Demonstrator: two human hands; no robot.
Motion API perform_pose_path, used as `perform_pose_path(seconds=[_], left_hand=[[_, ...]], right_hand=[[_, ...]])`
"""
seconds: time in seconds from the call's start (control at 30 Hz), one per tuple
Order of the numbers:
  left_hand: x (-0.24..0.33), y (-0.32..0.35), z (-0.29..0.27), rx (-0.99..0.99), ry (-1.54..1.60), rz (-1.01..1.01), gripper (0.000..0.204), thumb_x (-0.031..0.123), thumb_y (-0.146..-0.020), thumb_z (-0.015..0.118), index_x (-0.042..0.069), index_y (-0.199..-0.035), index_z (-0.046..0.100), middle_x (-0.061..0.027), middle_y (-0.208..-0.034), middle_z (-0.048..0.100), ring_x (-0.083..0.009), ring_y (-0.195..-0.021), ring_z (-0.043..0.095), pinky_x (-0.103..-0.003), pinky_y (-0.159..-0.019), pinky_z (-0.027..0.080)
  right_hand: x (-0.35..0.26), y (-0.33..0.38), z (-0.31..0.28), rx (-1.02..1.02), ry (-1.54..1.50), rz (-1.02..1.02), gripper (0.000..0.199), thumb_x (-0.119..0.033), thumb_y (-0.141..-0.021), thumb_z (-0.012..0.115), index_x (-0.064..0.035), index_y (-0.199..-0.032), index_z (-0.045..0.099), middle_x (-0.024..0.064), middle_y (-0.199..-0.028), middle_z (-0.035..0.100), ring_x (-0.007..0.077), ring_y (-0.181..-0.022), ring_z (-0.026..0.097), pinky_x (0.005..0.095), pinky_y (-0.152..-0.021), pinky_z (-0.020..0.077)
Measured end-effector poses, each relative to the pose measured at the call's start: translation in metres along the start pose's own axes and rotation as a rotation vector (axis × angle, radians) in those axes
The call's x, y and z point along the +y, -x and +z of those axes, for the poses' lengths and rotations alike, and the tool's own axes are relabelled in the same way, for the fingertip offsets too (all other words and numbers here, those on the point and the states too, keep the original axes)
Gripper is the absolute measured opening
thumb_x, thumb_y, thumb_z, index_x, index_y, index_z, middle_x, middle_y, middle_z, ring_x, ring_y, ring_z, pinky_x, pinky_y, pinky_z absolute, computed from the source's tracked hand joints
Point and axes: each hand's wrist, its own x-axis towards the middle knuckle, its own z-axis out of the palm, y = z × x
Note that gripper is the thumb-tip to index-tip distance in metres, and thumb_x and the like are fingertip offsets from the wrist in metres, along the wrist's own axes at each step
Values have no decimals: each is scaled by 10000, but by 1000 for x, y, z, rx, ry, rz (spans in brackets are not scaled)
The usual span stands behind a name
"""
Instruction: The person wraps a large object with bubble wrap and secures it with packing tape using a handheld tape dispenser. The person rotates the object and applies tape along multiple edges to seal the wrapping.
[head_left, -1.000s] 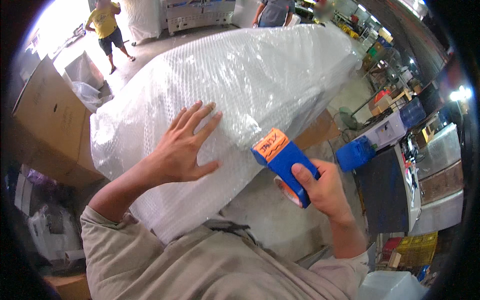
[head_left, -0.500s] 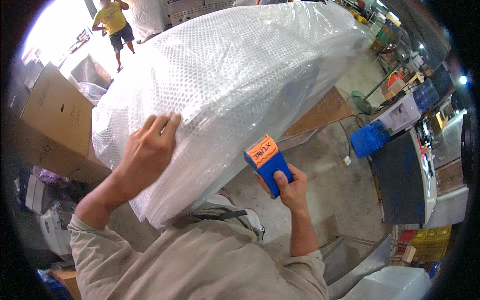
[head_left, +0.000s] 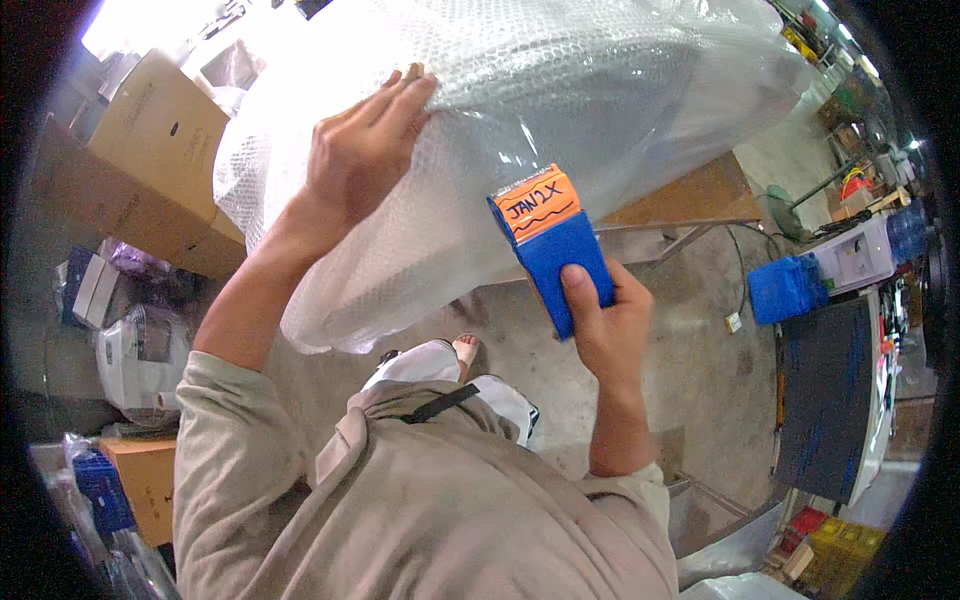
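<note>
Workshop or warehouse: concrete floor (head_left: 700, 350), cardboard box (head_left: 165, 140) at ten o'clock, bubble-wrapped bulk (head_left: 620, 110) at one, yellow crate (head_left: 845, 555) at four.

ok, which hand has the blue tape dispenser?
The right hand, thumb against the blue tape dispenser; the left hand has no dispenser, its fingers at the bubble wrap.

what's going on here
A person stands at a large bundle covered in clear bubble wrap. Their left hand is at the wrap, fingers bunched near its surface. The right hand grips a blue tape dispenser with an orange label, its toothed end toward the wrap. Whether tape runs between them is hard to tell. A cardboard box stands to the left.
</note>
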Motion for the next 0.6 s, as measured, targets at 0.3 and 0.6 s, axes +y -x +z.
perform_pose_path(seconds=[0.3, 0.6], left_hand=[[68, -18, -9, -52, -176, -260, 510, 2, -883, 660, 106, -1381, 625, -175, -1478, 562, -301, -1378, 541, -447, -1143, 440], [113, 134, 119, -793, -507, 648, 695, 150, -969, 460, -12, -1605, 234, -184, -1677, 240, -340, -1552, 229, -439, -1290, 121]], right_hand=[[159, -25, 62, -46, 92, 135, 525, -511, -908, 732, 13, -875, 715, 168, -670, 666, 256, -620, 671, 396, -622, 522], [237, 7, 20, -395, 784, 188, 461, -481, -891, 711, -25, -863, 772, 206, -823, 747, 380, -756, 753, 483, -663, 589]])
